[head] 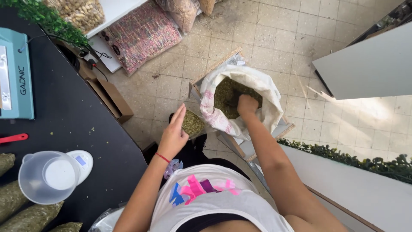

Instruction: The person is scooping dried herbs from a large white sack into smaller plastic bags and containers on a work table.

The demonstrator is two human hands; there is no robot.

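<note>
A white sack [262, 86] with a rolled-down rim stands open on the tiled floor in a low wooden box [223, 58]. It is filled with dry green herb [223, 92]. My right hand [247, 104] reaches down into the sack, fingers closed on a dark scoop [234, 99] half buried in the herb. My left hand [174, 135] is held just left of the sack with its fingers extended. It holds a small clear bag [193, 123] partly filled with the same green herb against its palm. The thumb is hidden.
A black counter [77, 120] runs along my left, with a clear measuring jug [47, 177] on a small white scale [83, 161], a teal machine [17, 81], a red handle [13, 138] and filled herb packets [25, 217]. A cardboard box [112, 98] and full sacks [143, 34] sit on the floor. White shelves [369, 64] are on my right.
</note>
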